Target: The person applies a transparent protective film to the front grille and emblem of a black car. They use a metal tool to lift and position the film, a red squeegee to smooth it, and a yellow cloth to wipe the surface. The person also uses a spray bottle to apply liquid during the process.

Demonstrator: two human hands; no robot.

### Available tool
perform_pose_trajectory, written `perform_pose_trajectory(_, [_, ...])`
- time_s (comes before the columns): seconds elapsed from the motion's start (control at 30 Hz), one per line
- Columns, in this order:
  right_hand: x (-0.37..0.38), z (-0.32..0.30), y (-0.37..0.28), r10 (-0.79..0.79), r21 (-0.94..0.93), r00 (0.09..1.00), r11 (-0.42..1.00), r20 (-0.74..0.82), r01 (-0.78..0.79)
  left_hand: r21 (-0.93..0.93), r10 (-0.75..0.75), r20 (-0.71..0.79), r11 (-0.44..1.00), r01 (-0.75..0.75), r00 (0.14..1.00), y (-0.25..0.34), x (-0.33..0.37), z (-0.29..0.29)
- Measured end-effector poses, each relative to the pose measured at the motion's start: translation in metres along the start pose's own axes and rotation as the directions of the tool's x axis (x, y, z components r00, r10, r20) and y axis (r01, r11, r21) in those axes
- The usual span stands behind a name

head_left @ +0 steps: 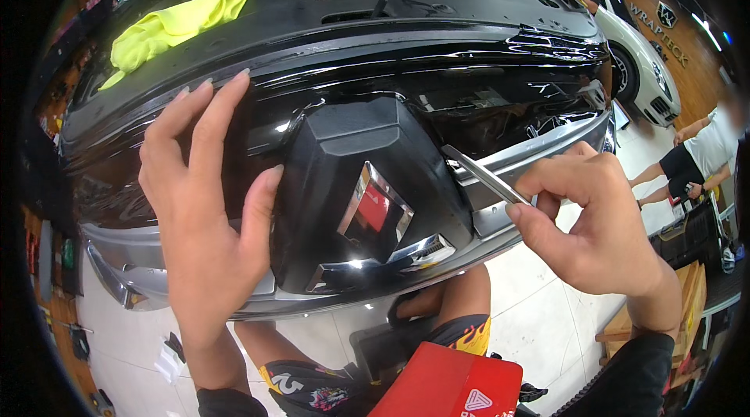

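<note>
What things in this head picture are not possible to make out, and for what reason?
In the head view:
Left hand: palm, hidden by the back of the hand.
Silver tool: rear end, covered by the right hand.
Red object: lower part, cut off by the bottom edge.
Items at far left: too small and dark.

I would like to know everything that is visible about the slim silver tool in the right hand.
The slim tool is silvery, shiny and narrow, and looks metallic. The right hand pinches it between thumb and fingers, hiding its near end. It slants up and leftward, its tip beside the black centre block; whether the tip touches anything is unclear.
</note>
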State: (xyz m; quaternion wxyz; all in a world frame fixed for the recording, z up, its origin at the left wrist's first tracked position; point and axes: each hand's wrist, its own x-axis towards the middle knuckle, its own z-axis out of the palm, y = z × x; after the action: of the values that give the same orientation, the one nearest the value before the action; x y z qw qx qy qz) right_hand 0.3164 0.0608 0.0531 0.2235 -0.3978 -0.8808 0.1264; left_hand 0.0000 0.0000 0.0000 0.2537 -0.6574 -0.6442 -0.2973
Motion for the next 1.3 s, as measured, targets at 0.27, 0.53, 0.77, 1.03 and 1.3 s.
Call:
perform_pose_trajectory(0.27, [-0.011, 0.002, 0.004, -0.089, -0.069, 0.996, 0.994, -0.017, 0.088, -0.017, 0.0, -0.002, 1.0, 0.0, 1.0, 0.004, -0.001, -0.002])
perform_pose_trajectory(0.53, [-0.022, 0.027, 0.023, -0.157, 0.145, 0.928, 0.965, -0.338, 0.217, -0.064, 0.018, -0.016, 0.998, -0.019, 1.0, 0.008, 0.001, -0.006])
perform_pose_trajectory(0.77, [0.018, 0.057, 0.012, 0.031, 0.321, 0.95, 0.944, -0.31, 0.074, -0.061, 0.037, 0.01, 0.997, -0.037, 0.999, 0.011, 0.003, -0.009])
perform_pose_trajectory(1.03, [0.039, 0.058, -0.002, 0.128, 0.381, 0.951, 0.924, -0.282, -0.012, -0.052, 0.036, 0.002, 0.998, -0.036, 0.999, 0.01, -0.001, -0.01])
perform_pose_trajectory(1.3, [0.045, 0.056, -0.009, 0.144, 0.379, 0.949, 0.925, -0.279, -0.029, -0.044, 0.043, -0.011, 0.998, -0.043, 0.999, 0.009, -0.002, -0.007])
